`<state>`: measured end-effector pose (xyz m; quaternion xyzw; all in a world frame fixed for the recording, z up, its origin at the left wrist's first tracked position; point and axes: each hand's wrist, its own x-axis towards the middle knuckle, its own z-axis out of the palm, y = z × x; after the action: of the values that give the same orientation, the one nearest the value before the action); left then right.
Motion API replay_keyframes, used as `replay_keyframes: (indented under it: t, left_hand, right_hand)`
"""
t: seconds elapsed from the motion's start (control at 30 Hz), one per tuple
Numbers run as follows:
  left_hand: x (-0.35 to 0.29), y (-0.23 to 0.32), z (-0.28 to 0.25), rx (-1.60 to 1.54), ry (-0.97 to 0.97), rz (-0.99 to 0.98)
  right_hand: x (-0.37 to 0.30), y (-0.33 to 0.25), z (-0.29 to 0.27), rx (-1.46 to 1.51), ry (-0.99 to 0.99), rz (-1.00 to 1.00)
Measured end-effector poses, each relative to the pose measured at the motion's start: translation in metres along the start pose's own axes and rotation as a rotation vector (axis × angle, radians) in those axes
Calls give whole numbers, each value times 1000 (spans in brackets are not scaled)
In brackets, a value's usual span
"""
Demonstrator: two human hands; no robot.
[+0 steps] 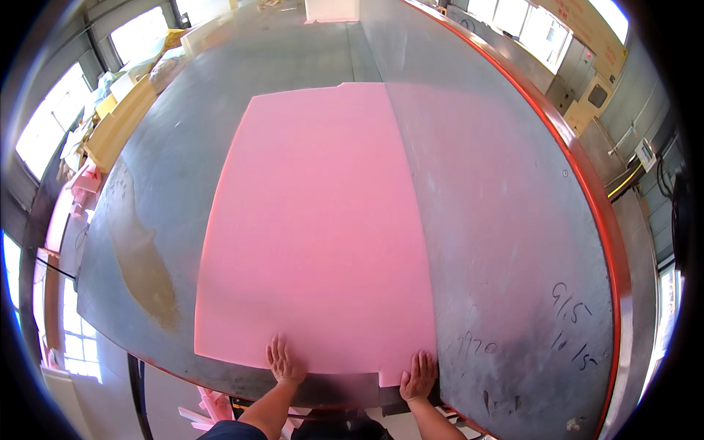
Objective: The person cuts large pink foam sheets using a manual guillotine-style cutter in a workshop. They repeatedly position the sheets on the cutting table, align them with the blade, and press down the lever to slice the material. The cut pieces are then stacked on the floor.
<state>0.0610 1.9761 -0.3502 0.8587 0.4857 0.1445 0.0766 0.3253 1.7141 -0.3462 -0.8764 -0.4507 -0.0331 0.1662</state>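
Note:
A large pink foam sheet (315,227) lies flat on a grey metal table (169,213). It has a small step at its far edge and another at the near right corner. My left hand (286,361) rests on the sheet's near edge, left of the middle, with fingers stretched out. At the near right corner, my right hand (419,377) presses flat with fingers extended, beside the line where the metal panel begins. Neither hand grasps anything. The sheet's right edge runs along that panel.
A metal side panel (506,220) with dark handwritten marks and a red-orange rim (587,176) runs along the right. A pale block (332,10) stands at the far end. Yellowish foam pieces (121,121) pile up beyond the left edge. Pink scraps (209,408) lie below the near edge.

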Motion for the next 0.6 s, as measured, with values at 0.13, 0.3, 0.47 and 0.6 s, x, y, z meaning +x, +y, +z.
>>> replay_keyframes:
  t: [0.13,0.3,0.47,0.6]
  left_hand:
    - [3,-3,2,-21,12,14]
    - [5,-6,1,-14,32,6]
    - [8,-7,2,-24,54,8]
    - [7,-9,1,-21,45,20]
  right_hand:
    - [0,-1,1,-3,4,2]
    - [0,-5,4,9,30,-4]
    - [4,-7,4,18,50,-18]
    - [4,-7,3,8,24,-9]
